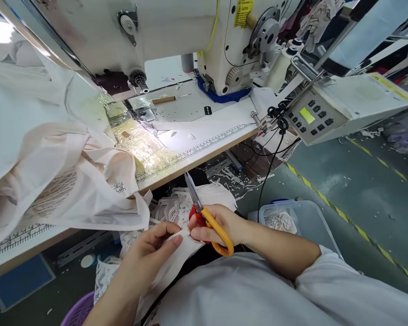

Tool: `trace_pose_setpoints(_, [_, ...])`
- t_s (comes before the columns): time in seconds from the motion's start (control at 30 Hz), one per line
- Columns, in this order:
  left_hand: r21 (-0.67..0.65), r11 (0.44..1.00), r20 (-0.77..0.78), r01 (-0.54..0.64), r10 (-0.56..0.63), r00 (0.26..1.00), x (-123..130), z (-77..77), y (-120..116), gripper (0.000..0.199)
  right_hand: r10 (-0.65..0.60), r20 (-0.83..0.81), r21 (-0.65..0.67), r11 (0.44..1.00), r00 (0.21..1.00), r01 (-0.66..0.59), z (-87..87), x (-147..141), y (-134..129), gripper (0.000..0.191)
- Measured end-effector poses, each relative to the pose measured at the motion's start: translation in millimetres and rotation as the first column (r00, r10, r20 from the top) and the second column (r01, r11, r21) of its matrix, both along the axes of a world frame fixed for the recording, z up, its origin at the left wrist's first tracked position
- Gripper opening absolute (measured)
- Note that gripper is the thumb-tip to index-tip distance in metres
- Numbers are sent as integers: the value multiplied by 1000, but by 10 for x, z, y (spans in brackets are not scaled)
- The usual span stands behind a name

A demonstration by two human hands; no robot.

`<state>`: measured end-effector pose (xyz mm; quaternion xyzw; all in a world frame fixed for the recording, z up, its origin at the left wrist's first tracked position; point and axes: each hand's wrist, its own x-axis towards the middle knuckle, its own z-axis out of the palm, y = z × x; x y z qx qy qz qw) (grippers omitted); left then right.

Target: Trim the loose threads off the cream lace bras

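My left hand [149, 253] is closed, with thumb and fingers pinching the edge of a white fabric piece [177, 256] above my lap. My right hand [224, 222] is closed around scissors [195, 194] with one orange and one red handle; the blades point away from me toward the table edge. Thumb and fingertip of that hand also meet at the fabric edge, close to my left fingertips. White lace fabric [177, 206] lies on my lap just beyond the hands.
A sewing machine [177, 27] stands on the table, whose front edge carries a printed ruler [204, 147]. Pale garments [88, 181] drape over the edge at left. A control box [313, 117], a clear plastic bin [306, 217] and a purple basket [80, 310] surround me.
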<state>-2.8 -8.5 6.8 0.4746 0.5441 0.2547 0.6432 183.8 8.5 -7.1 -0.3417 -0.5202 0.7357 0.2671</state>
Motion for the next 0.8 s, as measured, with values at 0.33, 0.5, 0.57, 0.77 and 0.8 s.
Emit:
trace_pose_setpoints(0.33, [-122, 982, 34, -144, 149, 988, 5, 90, -3, 26, 309, 586, 316, 764, 749, -563, -73, 335, -33, 41])
trace_pose_setpoints(0.5, [-50, 984, -46, -169, 167, 985, -5, 33, 4, 25, 274, 720, 292, 714, 637, -637, 10, 335, -45, 48])
trace_pose_setpoints(0.57, [-42, 984, -56, -171, 169, 984, -3, 26, -5, 23, 239, 754, 302, 702, 613, -645, 28, 321, -37, 50])
trace_pose_setpoints(0.77, [-24, 985, -56, -173, 171, 984, -10, 12, -19, 22, 195, 794, 299, 699, 576, -649, 83, 294, -13, 56])
trace_pose_setpoints(0.8, [-23, 985, -59, -173, 171, 984, -12, 12, -17, 22, 192, 801, 290, 706, 568, -647, 89, 288, -16, 56])
